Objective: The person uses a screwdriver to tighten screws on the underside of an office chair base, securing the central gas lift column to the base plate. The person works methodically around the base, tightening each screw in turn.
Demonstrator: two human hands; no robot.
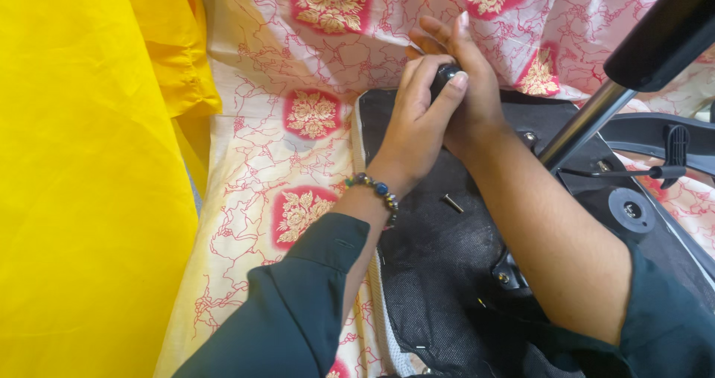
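Both hands, left hand [417,117] and right hand [469,87], close their grip around a black knob [445,73]. Just below lies a loose screw [451,203] on the black chair underside [439,274].

— What colours lie around the hands?

— Under them, a black seat underside [439,274] with a white edge trim. Beyond and left of them, a cream cloth [253,162] with red vein lines and red squares bearing gold flowers.

— Farther left?

— Plain bright yellow fabric [82,184].

— On the arms?

— Dark green sleeves [298,311]; the left wrist wears a bead bracelet [376,189], blue and brown. The held knob [445,75] is black.
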